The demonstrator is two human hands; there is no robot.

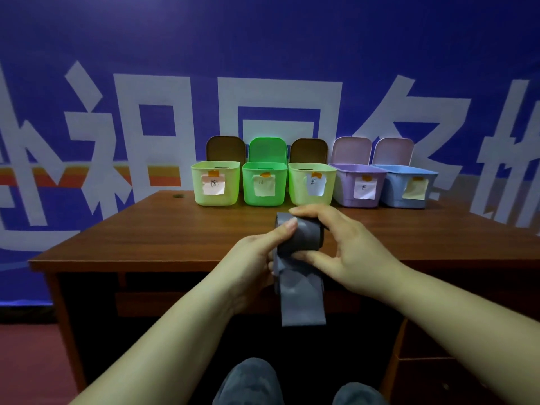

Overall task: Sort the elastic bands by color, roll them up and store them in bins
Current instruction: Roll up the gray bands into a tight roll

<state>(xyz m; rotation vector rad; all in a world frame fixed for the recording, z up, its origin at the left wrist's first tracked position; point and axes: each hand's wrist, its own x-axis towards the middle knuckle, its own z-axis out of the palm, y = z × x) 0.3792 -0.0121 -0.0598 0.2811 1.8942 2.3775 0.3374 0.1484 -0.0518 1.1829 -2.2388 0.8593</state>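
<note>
Blue banner wall with big white characters behind a brown desk (163, 229). Five open bins (311, 182) with paper labels sit in a row along the desk's far edge. Over the near edge, both hands are on a grey band (301, 258): left hand (257, 258) pinches the roll with thumb on top, right hand (339, 241) curls round its other end. The tail hangs loose below. Looks like mid-roll; next would be winding up the tail, then picking the matching bin.
</note>
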